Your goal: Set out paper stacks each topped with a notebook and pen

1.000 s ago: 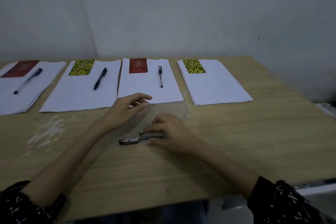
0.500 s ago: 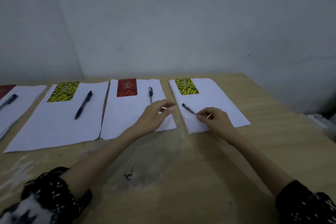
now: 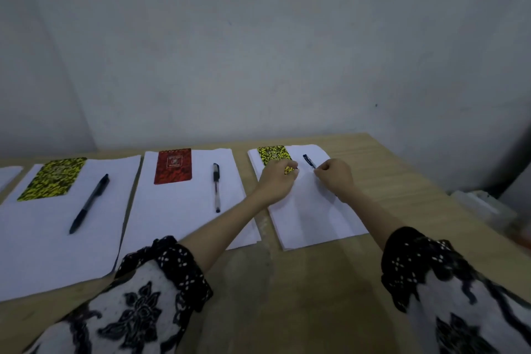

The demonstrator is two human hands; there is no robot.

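Three white paper stacks lie in a row on the wooden table. The rightmost stack (image 3: 310, 218) carries a yellow-black notebook (image 3: 271, 154) at its far left corner. My right hand (image 3: 334, 177) holds a dark pen (image 3: 309, 160) over this stack, tip pointing away. My left hand (image 3: 277, 181) rests curled on the same stack, touching the notebook's near edge. The middle stack (image 3: 184, 204) has a red notebook (image 3: 173, 165) and a pen (image 3: 216, 187). The left stack (image 3: 57, 238) has a yellow notebook (image 3: 53, 178) and a black pen (image 3: 89, 203).
A further paper stack's corner (image 3: 8, 175) shows at the far left edge. The table (image 3: 301, 296) meets a grey wall behind and ends at the right, where pale boxes (image 3: 482, 207) sit lower down.
My right hand picked the pen up from the table's near middle and carried it onto the rightmost stack. My left hand moved over from the middle stack to the yellow notebook. The view shifted right and closer.
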